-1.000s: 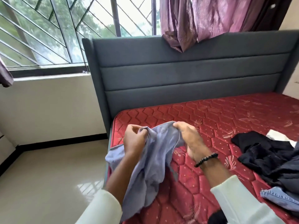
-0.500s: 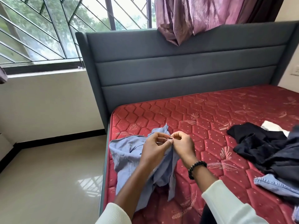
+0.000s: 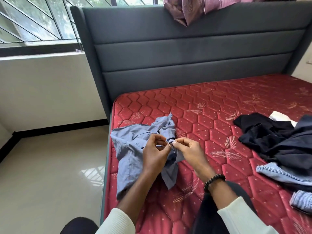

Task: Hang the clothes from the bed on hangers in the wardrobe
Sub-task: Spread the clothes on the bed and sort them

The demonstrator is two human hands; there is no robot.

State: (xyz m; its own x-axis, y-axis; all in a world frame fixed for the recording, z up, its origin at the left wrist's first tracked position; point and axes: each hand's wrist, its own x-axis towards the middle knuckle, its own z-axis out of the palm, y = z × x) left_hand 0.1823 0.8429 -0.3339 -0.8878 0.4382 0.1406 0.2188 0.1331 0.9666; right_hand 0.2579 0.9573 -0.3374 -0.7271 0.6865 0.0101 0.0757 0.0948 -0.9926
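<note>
- A black-clad knee (image 3: pixel 79 225) shows at the 7 o'clock edge, over the pale tiled floor (image 3: pixel 50 166).
- Two white sleeves (image 3: pixel 239 218) come in from 6 o'clock; the right wrist wears a black bead bracelet (image 3: pixel 214 181).
- The left hand (image 3: pixel 155 152) and the right hand (image 3: pixel 190 152) meet just below the middle of the view. Each pinches, between thumb and fingertips, the same small fold of a light blue shirt (image 3: pixel 133 149); the rest of the fingers are curled in. The pinch points almost touch.
- The shirt lies crumpled on the red quilted mattress (image 3: pixel 202 115), near its left edge. Most of the cloth spreads from the grip toward 9 o'clock and 7 o'clock, under the left forearm; a shorter flap hangs toward 6 o'clock between the wrists, and a rumpled peak rises toward 12 o'clock just beyond the fingers. Dark buttons show on it.
- At 3 o'clock, well apart from the hands, a heap of black clothes (image 3: pixel 273 141) lies on the mattress, with a white piece (image 3: pixel 282 118) behind it and pale denim (image 3: pixel 280 173) at its near side.
- At 12 o'clock stands the grey padded headboard (image 3: pixel 185 48), with a purple curtain (image 3: pixel 189 9) draped over its top.
- At 10 o'clock is a barred window (image 3: pixel 33 19).
</note>
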